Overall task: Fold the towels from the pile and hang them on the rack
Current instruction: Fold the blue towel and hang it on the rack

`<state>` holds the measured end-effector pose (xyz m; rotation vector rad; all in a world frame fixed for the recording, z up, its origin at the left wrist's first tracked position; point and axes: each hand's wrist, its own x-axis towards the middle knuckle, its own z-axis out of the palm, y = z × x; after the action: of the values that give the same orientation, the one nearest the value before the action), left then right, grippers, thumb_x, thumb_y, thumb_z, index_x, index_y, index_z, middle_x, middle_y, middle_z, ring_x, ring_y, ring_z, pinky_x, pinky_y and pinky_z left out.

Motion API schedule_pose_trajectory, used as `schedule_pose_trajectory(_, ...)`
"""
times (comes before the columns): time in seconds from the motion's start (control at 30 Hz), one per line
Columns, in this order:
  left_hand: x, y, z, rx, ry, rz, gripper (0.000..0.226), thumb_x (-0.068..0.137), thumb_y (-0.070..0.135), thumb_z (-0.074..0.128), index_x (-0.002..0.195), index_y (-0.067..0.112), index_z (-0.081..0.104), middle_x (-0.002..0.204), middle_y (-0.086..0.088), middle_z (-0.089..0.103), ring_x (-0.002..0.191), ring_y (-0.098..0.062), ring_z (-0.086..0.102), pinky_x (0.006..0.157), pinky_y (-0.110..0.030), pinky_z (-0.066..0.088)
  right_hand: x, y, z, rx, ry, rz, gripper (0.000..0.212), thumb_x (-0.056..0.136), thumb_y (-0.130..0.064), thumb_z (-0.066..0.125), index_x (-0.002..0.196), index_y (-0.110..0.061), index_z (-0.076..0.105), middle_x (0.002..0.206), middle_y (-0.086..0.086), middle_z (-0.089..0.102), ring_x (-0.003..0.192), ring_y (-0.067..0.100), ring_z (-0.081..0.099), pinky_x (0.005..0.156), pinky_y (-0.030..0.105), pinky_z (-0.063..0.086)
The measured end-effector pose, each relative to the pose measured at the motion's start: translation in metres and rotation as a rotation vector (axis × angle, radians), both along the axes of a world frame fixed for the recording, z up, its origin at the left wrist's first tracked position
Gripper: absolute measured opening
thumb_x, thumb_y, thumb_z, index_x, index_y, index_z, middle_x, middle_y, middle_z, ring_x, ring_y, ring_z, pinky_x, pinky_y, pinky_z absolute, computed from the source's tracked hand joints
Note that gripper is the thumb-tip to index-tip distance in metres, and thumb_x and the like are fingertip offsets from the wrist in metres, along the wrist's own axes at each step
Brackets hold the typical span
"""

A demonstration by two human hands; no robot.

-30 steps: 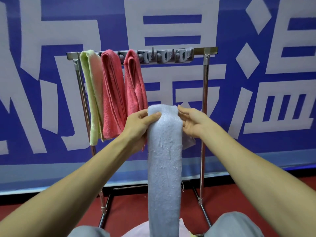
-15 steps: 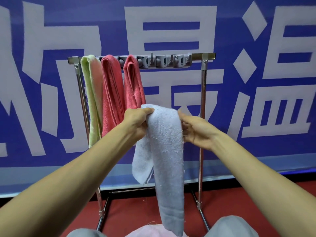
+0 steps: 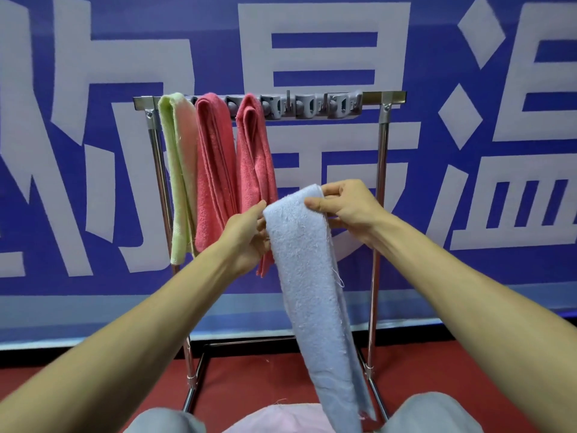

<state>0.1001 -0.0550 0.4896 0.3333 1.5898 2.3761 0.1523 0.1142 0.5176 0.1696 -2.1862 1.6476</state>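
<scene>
We hold the folded light blue towel [image 3: 307, 276] up in front of the rack [image 3: 383, 126]. Our left hand [image 3: 246, 235] pinches its left edge near the top, and our right hand [image 3: 346, 207] pinches the top fold between thumb and fingers. The towel hangs in a long strip toward our knees. On the rack's top bar hang a pale green towel [image 3: 178, 170], a red towel [image 3: 215, 170] and a second red towel [image 3: 254, 164] — side by side at its left end.

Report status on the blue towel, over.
Folded blue towel gripped at top by left hand and right hand, below rack bar. Three hung towels at left; clips at right free. Nothing between.
</scene>
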Motion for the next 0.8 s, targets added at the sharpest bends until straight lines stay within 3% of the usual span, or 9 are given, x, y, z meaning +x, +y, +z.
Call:
schedule_pose_trajectory(0.1, 0.009, -0.004, -0.008, -0.047, 0.102, -0.116, 0.040, 0.100, 0.039, 0.041, 0.094, 0.009, 0.065, 0.058, 0.002, 0.049, 0.051, -0.010, 0.039, 0.060, -0.027, 0.036, -0.005, -0.005, 0.000, -0.146, -0.014, -0.032, 0.013, 0.081, -0.009, 0.071, 0.092, -0.002, 0.070, 0.085, 0.010, 0.073, 0.071, 0.019, 0.069, 0.060, 0.026, 0.056)
schedule_pose_trajectory(0.17, 0.013, -0.003, -0.012, -0.084, 0.176, -0.145, 0.043, 0.099, 0.040, 0.044, 0.107, 0.004, 0.067, 0.061, 0.000, 0.049, 0.050, -0.011, 0.041, 0.055, -0.026, 0.036, -0.008, -0.005, -0.001, -0.256, -0.028, -0.073, 0.014, 0.080, -0.008, 0.073, 0.089, 0.002, 0.070, 0.091, 0.020, 0.072, 0.073, 0.026, 0.065, 0.068, 0.031, 0.054)
schedule_pose_trajectory(0.27, 0.019, 0.001, -0.019, -0.164, 0.224, -0.117, 0.031, 0.096, 0.031, 0.053, 0.094, 0.002, 0.066, 0.059, 0.000, 0.058, 0.047, -0.010, 0.049, 0.048, -0.023, 0.040, -0.008, -0.004, 0.001, -0.387, -0.034, -0.131, 0.010, 0.079, -0.006, 0.074, 0.086, 0.000, 0.070, 0.098, 0.025, 0.070, 0.080, 0.029, 0.067, 0.084, 0.039, 0.054)
schedule_pose_trajectory(0.37, 0.021, 0.007, -0.021, -0.230, 0.252, -0.115, 0.023, 0.095, 0.027, 0.055, 0.082, 0.010, 0.063, 0.053, 0.006, 0.060, 0.041, -0.005, 0.048, 0.042, -0.019, 0.037, -0.006, -0.002, 0.003, -0.454, -0.031, -0.158, 0.017, 0.078, -0.003, 0.073, 0.093, 0.004, 0.068, 0.090, 0.016, 0.072, 0.078, 0.023, 0.072, 0.074, 0.034, 0.060)
schedule_pose_trajectory(0.47, 0.020, 0.012, -0.017, -0.219, 0.254, -0.113, 0.023, 0.094, 0.025, 0.058, 0.100, 0.005, 0.067, 0.071, 0.000, 0.068, 0.048, -0.006, 0.056, 0.041, -0.017, 0.040, -0.004, 0.002, 0.002, -0.513, -0.043, -0.165, 0.017, 0.078, -0.003, 0.073, 0.092, 0.005, 0.067, 0.089, 0.014, 0.072, 0.077, 0.021, 0.072, 0.070, 0.032, 0.061)
schedule_pose_trajectory(0.63, 0.015, 0.016, -0.007, -0.203, 0.290, -0.018, 0.022, 0.092, 0.020, 0.060, 0.108, 0.007, 0.069, 0.099, -0.009, 0.073, 0.074, -0.016, 0.068, 0.060, -0.025, 0.054, 0.002, 0.010, -0.005, -0.495, -0.115, -0.065, 0.015, 0.080, -0.003, 0.072, 0.094, 0.000, 0.068, 0.091, 0.011, 0.072, 0.085, 0.021, 0.070, 0.078, 0.033, 0.059)
schedule_pose_trajectory(0.73, 0.010, 0.019, 0.002, -0.168, 0.264, 0.031, 0.020, 0.092, 0.016, 0.061, 0.105, 0.004, 0.069, 0.101, -0.012, 0.073, 0.088, -0.024, 0.069, 0.076, -0.032, 0.056, 0.004, 0.013, -0.009, -0.419, -0.126, -0.090, 0.018, 0.079, 0.000, 0.072, 0.097, -0.002, 0.069, 0.091, 0.009, 0.073, 0.082, 0.018, 0.070, 0.069, 0.027, 0.058)
schedule_pose_trajectory(0.8, 0.007, 0.021, 0.008, -0.168, 0.262, 0.049, 0.016, 0.091, 0.017, 0.061, 0.098, 0.006, 0.071, 0.090, -0.006, 0.075, 0.081, -0.018, 0.070, 0.067, -0.027, 0.057, 0.004, 0.013, -0.011, -0.411, -0.116, -0.105, 0.017, 0.078, -0.001, 0.073, 0.094, -0.003, 0.069, 0.091, 0.009, 0.074, 0.080, 0.017, 0.071, 0.065, 0.026, 0.057)
